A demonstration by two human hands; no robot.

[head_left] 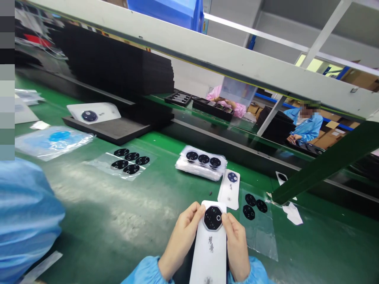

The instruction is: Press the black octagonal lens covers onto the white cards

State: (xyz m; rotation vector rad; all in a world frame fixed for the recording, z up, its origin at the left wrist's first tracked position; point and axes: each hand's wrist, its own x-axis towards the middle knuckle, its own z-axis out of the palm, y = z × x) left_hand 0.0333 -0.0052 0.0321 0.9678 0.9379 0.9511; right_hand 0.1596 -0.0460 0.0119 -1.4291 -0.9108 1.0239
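Note:
Both my hands hold a white phone back cover (pixel 209 252) low in the middle of the head view. My left hand (pixel 182 234) grips its left edge, thumb at the black octagonal camera piece (pixel 212 217) at the cover's top. My right hand (pixel 236 244) grips the right edge, thumb touching the same black piece. Just beyond lies a second white cover (pixel 229 190) with a dark camera ring. To its right a clear film (pixel 259 227) carries three black octagonal pieces (pixel 254 205).
A stack of clear films with black pieces (pixel 201 161) lies ahead. Another film with several black pieces (pixel 128 161) is to the left. A white cover rests on a black foam tray (pixel 114 130). Black tray stacks (pixel 118 65) stand behind. Other people in pink and blue work across the conveyor. A blue sleeve (pixel 26 213) fills the left.

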